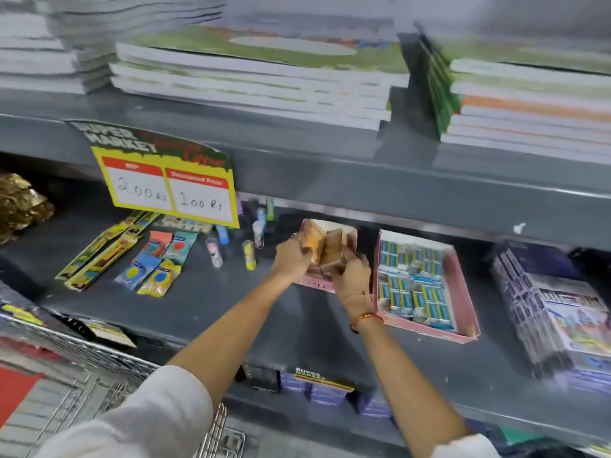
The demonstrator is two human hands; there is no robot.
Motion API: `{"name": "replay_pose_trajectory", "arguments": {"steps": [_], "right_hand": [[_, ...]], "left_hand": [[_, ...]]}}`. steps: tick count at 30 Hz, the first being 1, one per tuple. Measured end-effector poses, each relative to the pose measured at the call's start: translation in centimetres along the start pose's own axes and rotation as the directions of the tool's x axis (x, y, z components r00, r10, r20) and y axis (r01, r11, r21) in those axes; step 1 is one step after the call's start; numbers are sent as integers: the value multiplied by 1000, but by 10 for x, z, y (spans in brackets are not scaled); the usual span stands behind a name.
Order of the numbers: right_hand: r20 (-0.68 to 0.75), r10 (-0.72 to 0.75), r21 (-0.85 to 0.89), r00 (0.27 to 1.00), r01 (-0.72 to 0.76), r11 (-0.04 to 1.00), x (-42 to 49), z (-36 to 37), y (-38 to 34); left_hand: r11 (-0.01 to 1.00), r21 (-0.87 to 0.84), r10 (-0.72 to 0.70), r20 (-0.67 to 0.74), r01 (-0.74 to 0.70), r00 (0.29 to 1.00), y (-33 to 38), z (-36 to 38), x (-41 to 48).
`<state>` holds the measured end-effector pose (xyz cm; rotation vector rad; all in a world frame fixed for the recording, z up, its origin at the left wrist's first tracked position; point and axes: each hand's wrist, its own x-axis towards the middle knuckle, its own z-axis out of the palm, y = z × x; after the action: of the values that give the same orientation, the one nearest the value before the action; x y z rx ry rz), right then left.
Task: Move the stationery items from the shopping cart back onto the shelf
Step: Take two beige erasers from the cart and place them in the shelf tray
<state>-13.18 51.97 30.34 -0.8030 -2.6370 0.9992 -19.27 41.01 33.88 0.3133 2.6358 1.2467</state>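
— Position of goods?
— Both hands, left hand point(291, 259) and right hand point(352, 280), fingers clenched around brown packets point(325, 249) over a pink box point(314, 285) on the shelf point(231, 312).
— Surroundings?
— Eraser tray point(463, 292) right, glue sticks point(249, 254) left, cart point(109, 375) below.

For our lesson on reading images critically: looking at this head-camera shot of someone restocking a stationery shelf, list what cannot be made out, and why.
- Brown packets held by both hands: motion blur hides their label.
- Pink box beneath them: the left hand and right hand cover its contents.
- Shopping cart: cut off by the left and bottom edges.
- Notebook stacks above: covers blurred.
- Small blue boxes in the neighbouring tray: print too small.
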Motion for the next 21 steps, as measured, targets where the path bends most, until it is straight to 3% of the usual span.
{"name": "replay_pose_trajectory", "arguments": {"steps": [5,9,11,15,18,21], "right_hand": [[-16,-29,-44,999,29,999,-2,5,-4],[-29,-67,-45,997,66,997,-3,11,-1],[-20,-60,-106,998,57,993,-1,8,1],[8,-91,-182,996,91,979,-2,3,3],[37,-115,-223,993,121,967,-7,2,1],[9,-165,-296,986,161,942,-9,-1,1]], "left_hand": [[937,345,25,83,-53,996,-1,-1,9],[777,612,162,32,-148,986,8,5,4],[768,626,156,21,-134,988,10,5,6],[886,462,30,33,-42,999,5,-2,22],[878,474,95,-25,-72,995,6,-2,20],[799,588,194,-57,-124,979,4,-3,14]]}}
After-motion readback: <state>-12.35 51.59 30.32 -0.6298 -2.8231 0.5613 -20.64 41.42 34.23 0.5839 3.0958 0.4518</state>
